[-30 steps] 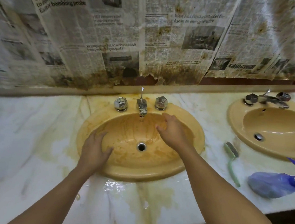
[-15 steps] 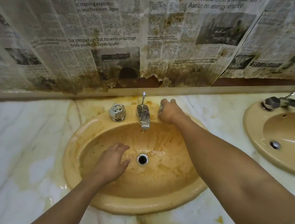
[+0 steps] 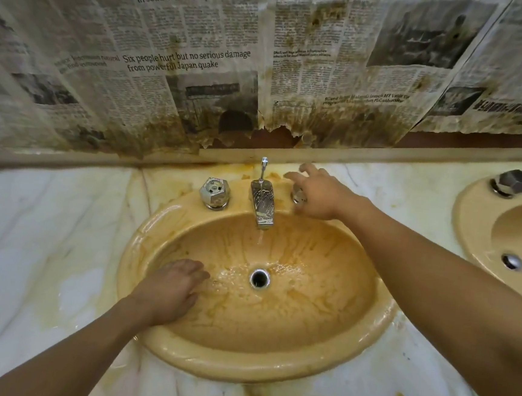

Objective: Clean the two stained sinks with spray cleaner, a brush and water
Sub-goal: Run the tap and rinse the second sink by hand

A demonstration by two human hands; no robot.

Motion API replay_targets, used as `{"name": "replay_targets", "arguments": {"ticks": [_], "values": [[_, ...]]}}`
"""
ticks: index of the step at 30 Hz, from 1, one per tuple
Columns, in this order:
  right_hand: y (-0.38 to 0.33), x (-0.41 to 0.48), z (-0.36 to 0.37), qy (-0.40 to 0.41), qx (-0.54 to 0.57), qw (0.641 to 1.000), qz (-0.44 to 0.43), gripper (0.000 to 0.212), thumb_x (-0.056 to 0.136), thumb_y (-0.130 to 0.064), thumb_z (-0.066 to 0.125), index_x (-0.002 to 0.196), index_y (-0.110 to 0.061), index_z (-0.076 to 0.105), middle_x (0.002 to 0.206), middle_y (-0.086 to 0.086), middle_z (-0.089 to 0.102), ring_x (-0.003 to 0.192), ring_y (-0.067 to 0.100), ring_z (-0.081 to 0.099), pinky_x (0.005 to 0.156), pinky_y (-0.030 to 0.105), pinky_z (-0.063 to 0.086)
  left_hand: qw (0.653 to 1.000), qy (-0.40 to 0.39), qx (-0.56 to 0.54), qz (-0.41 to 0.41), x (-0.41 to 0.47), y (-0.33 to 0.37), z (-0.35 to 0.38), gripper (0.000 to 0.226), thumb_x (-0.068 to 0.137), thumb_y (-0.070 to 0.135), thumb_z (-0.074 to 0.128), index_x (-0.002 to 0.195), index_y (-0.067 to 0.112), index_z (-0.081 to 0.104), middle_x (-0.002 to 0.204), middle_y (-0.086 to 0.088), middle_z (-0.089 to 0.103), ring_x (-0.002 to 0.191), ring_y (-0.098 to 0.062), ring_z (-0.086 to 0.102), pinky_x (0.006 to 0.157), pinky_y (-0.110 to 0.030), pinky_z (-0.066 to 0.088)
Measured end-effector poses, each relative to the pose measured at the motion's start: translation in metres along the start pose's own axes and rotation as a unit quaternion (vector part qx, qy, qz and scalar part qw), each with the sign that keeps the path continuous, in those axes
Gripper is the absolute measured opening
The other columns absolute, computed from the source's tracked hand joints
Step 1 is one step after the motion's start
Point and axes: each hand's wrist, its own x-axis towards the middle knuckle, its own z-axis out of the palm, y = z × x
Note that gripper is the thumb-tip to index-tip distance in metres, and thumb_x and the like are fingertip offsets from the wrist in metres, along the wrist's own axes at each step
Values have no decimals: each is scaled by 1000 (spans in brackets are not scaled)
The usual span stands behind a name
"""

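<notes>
A yellow oval sink (image 3: 270,366) streaked with orange-brown stains fills the middle. Water runs from its chrome spout (image 3: 263,205) and bubbles around the drain (image 3: 259,278). My left hand (image 3: 173,288) lies palm down inside the bowl, left of the drain, fingers together on the wet surface. My right hand (image 3: 318,193) hovers over the right tap knob (image 3: 298,196), fingers spread, mostly hiding it. The left tap knob (image 3: 214,192) stands free. A second, cleaner yellow sink (image 3: 472,225) shows at the right edge. No brush or spray bottle is in view.
The sinks sit in a white marble counter (image 3: 44,242) with yellow stains and wet patches around the bowl. Stained, torn newspaper (image 3: 186,65) covers the wall behind, above a low backsplash ledge (image 3: 367,158). The second sink's knob (image 3: 513,181) and drain (image 3: 512,261) show at right.
My right hand went from the bowl up to the right tap knob, gripped it, and now has its fingers spread over it. Water now runs. My left hand slid toward the drain.
</notes>
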Motion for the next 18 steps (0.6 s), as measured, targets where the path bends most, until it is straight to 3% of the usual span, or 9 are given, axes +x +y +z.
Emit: {"name": "replay_targets", "arguments": {"ticks": [2, 5, 7, 11, 14, 18], "values": [[-5, 0, 2, 36, 33, 996, 68, 59, 94, -35, 64, 149, -22, 44, 146, 13, 38, 128, 38, 48, 97, 47, 50, 1000, 7, 6, 6, -1, 1, 0, 59, 89, 45, 45, 140, 21, 63, 142, -3, 61, 132, -27, 59, 114, -41, 44], [-11, 3, 3, 41, 39, 996, 70, 34, 95, -23, 59, 128, -13, 58, 123, 12, 50, 109, 37, 59, 83, 40, 52, 1000, 5, 6, 3, -1, 3, -1, 71, 87, 52, 29, 145, 23, 58, 147, 1, 57, 138, -23, 52, 118, -38, 38], [-10, 4, 3, 44, 30, 997, 47, 25, 95, -17, 57, 119, -10, 60, 116, 12, 54, 105, 35, 59, 76, 34, 44, 1000, 7, 3, -4, -2, 4, -2, 67, 90, 51, 32, 146, 24, 58, 147, 2, 57, 139, -22, 52, 118, -37, 36], [-5, 1, -2, 39, -5, 999, -35, 24, 94, -9, 57, 116, -14, 65, 118, 5, 59, 109, 31, 58, 75, 31, 36, 1000, 1, 2, -13, -3, 7, -3, 61, 96, 49, 37, 149, 26, 54, 152, 4, 53, 143, -19, 46, 121, -34, 30], [-3, -2, -4, 34, -48, 993, -98, 30, 87, 2, 59, 104, -20, 69, 111, -2, 63, 102, 27, 57, 76, 35, 45, 1000, 4, 3, -13, -3, 10, -4, 53, 101, 43, 46, 152, 27, 50, 156, 6, 49, 146, -17, 42, 123, -33, 26], [0, -4, 10, 114, -82, 972, -186, 32, 73, 13, 65, 80, -18, 69, 87, -4, 67, 85, 23, 51, 71, 39, 50, 1000, 2, -1, -17, -4, 10, -3, 52, 102, 43, 46, 152, 29, 50, 156, 7, 48, 147, -16, 41, 123, -33, 26]]}}
